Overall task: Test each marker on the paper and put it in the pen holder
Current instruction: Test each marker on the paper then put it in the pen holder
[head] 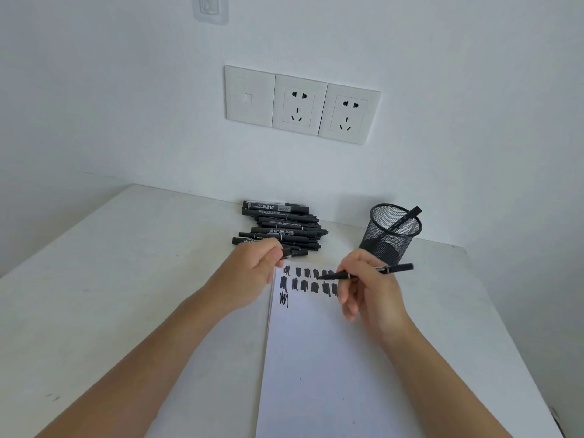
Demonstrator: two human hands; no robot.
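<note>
**A:** We're looking down on the table (pixel 126 279). The paper (pixel 316 358) runs from mid-frame out past the bottom edge. If we lean a forearm on it, we reckon it slides and smears fresh ink.

**B:** Top centre of the table, the pile of markers (pixel 281 226) is loosely stacked, just beside our left hand (pixel 252 267). One knuckle nudge and some could roll.

**A:** Right of the pile, near the wall, the pen holder (pixel 392 245) is light mesh with one stored marker (pixel 406 216) leaning in it. A hard drop-in might tip it.

**B:** Our right hand (pixel 369 286) has the marker (pixel 347 275) in a writing grip, fingers curled round the barrel. The tip is low over the scribbles (pixel 303 282) at the paper's top, and we can't tell if it touches. It's uncapped, so a stray swipe inks table or skin.

**A:** The left hand's curled fingers pinch what looks like the cap (pixel 295 252). Miss the recapping and we mark a fingertip.

**B:** Room to move? There's blank paper below the third row, and open table across the left of the frame. The path from the right hand up to the holder is short and unblocked. Watch the table's right edge, though: it runs down the right of the frame, near our right forearm.
</note>
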